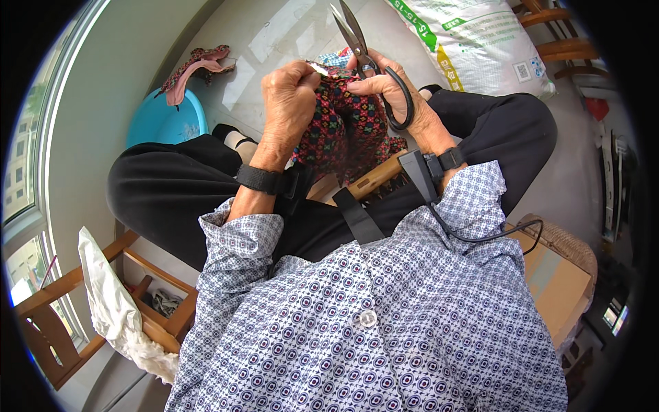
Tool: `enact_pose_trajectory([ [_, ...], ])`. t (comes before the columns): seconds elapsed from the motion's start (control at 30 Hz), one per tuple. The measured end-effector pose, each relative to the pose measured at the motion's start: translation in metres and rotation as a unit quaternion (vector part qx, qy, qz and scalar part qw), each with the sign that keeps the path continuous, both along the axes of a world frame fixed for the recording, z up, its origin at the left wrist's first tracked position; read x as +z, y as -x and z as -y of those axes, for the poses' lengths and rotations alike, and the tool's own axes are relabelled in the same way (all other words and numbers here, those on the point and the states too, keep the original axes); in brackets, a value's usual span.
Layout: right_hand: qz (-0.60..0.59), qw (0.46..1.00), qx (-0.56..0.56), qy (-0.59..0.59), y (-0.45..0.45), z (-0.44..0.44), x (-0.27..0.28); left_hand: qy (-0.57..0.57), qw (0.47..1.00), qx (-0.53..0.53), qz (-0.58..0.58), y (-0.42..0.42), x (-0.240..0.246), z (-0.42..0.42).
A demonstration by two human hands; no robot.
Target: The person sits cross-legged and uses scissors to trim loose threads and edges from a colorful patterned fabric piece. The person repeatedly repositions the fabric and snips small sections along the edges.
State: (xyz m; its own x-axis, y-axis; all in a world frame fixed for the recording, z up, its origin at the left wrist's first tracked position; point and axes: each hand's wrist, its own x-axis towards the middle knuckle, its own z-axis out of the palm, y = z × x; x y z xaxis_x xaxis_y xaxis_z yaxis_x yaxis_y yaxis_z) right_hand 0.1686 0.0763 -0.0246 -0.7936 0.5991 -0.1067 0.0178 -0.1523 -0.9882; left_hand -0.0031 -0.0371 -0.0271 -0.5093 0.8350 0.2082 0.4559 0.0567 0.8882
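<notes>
Between my knees hangs a dark floral cloth (334,129) with red, green and blue flowers. My left hand (289,95) pinches its upper edge, where a white scrap shows by the fingertips. My right hand (406,100) carries black-handled scissors (354,38), one handle loop around the hand. Their blades point away from me and stand slightly apart, clear of the cloth. The thumb of that same hand presses on the cloth's upper right edge. Some fingers are hidden behind the cloth and scissors. Behind the cloth, a blue checked fabric (333,59) partly shows.
A blue plastic basin (167,121) stands left, floral and pink cloth scraps (198,72) over its rim. A white printed sack (479,46) lies at the far right. A wooden bar (370,177) crosses below the cloth. Beside me are a wooden chair (110,250) and a cardboard box (553,278).
</notes>
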Motion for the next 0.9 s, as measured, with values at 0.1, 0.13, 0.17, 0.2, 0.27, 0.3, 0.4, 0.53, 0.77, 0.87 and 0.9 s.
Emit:
enact_pose_trajectory([
  [0.1, -0.004, 0.994, -0.029, 0.102, -0.007, -0.003, 0.003, -0.011, 1.000, 0.012, 0.022, 0.007, 0.002, 0.004],
  [0.13, -0.016, 0.995, -0.023, 0.101, -0.007, -0.003, 0.002, -0.002, 0.999, 0.011, 0.036, 0.007, 0.001, 0.006],
  [0.17, -0.015, 0.995, -0.028, 0.097, -0.009, -0.005, 0.002, 0.005, 0.999, 0.004, 0.044, 0.007, 0.000, 0.007],
  [0.2, -0.013, 0.995, -0.034, 0.095, -0.011, -0.005, 0.001, 0.024, 0.998, -0.003, 0.066, 0.008, 0.000, 0.006],
  [0.27, -0.010, 0.992, -0.031, 0.122, -0.012, -0.005, 0.000, 0.052, 0.994, -0.024, 0.095, 0.010, -0.001, 0.005],
  [0.3, -0.009, 0.990, -0.027, 0.137, -0.012, -0.005, 0.000, 0.052, 0.994, -0.030, 0.087, 0.010, -0.001, 0.004],
  [0.4, 0.012, 0.992, -0.038, 0.119, -0.011, -0.003, -0.001, 0.088, 0.991, -0.051, 0.083, 0.007, 0.001, 0.005],
  [0.53, 0.004, 0.993, -0.023, 0.114, -0.009, -0.001, -0.002, 0.047, 0.996, -0.078, -0.019, -0.005, 0.006, 0.008],
  [0.77, 0.013, 0.994, -0.031, 0.101, -0.008, -0.005, -0.010, 0.016, 0.974, -0.109, -0.197, -0.011, -0.004, 0.005],
  [0.87, 0.007, 0.989, -0.032, 0.147, -0.005, -0.004, -0.012, 0.005, 0.976, -0.116, -0.185, -0.006, -0.008, 0.005],
  [0.9, 0.004, 0.987, -0.034, 0.160, -0.004, -0.004, -0.011, -0.001, 0.982, -0.119, -0.148, -0.004, -0.009, 0.005],
])
